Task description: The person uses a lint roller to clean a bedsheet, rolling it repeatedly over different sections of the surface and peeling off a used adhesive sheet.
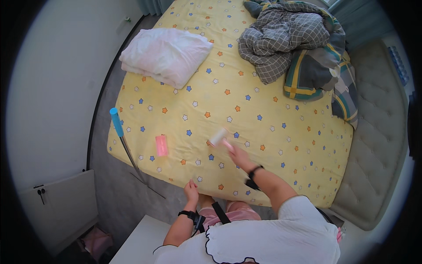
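Note:
In my right hand (239,157) is the pink handle of a lint roller (218,137). Its white roll rests on, or just above, the yellow star-patterned bed sheet (281,165), slightly blurred. My left hand (191,192) is closed at the bed's near edge; I see nothing in its curled fingers. A pink, box-shaped piece (161,145), perhaps the roller's cover, lies on the sheet left of the roller. Both my wrists carry black straps.
Folded pale pink bedding (165,55) lies far left on the bed. A crumpled grey checked quilt (285,39) and a plaid pillow (310,75) are at the far right, beside the padded headboard (380,132). A blue-handled pole (116,121) stands by the left edge; a white cabinet (61,207) is beyond.

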Available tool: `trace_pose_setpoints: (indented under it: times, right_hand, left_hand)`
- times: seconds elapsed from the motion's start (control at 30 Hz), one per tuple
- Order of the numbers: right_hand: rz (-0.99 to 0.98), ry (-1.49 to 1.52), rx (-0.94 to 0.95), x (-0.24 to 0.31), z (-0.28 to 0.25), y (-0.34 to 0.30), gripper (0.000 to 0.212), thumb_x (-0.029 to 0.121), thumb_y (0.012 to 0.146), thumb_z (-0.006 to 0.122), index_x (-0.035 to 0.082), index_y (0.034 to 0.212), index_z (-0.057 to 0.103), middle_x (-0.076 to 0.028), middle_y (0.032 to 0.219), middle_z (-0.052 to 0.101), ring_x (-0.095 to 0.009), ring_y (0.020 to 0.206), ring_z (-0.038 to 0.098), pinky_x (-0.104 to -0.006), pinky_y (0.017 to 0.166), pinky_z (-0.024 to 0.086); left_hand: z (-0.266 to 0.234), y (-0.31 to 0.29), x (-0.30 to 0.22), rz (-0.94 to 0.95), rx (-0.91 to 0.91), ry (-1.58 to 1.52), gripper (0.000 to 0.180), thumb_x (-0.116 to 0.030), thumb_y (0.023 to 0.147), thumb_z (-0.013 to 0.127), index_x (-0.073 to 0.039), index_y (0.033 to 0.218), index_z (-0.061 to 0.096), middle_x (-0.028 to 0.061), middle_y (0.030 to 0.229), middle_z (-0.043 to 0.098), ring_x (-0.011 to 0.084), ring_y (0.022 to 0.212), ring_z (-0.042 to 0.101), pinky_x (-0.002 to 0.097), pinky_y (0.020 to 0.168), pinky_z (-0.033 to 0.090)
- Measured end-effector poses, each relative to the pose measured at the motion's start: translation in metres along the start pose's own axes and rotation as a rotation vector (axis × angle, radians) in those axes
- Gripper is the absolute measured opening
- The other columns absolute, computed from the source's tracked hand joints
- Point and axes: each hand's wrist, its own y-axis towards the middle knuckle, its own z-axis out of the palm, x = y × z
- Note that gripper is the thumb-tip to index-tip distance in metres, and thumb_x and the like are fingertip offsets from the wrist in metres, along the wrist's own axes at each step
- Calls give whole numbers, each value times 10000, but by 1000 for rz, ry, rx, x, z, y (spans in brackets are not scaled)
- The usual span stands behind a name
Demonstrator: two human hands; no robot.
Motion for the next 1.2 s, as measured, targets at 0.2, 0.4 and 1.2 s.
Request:
trace_pose_setpoints:
  times: [0.2, 0.4, 1.2]
  right_hand:
    - [-104, -73, 18, 123, 12, 157, 242, 170, 901, 413, 66, 1090, 523, -187, 960, 638, -372, 916, 605, -468, 771, 466]
    - [-147, -27, -75, -35, -13, 9, 365, 204, 919, 454, 118, 1272, 480, -171, 1154, 576, -358, 1035, 560, -425, 842, 462]
    - [226, 399, -199, 42, -144, 396, 557, 16, 799, 457, 102, 1338, 347, -241, 695, 586, -419, 661, 587, -483, 590, 462]
  left_hand:
    - [28, 32, -20, 291, -72, 258, 393, -329, 973, 404, -17, 775, 537, 144, 633, 555, 299, 630, 572, 417, 600, 433]
    - [62, 94, -69, 404, -128, 331, 333, -298, 965, 410, -16, 850, 545, 187, 733, 600, 395, 708, 568, 454, 652, 442]
    - [143, 224, -169, -435, 569, -300, 518, -493, 873, 588, -155, 537, 386, -62, 438, 251, 81, 330, 219, 245, 343, 146]
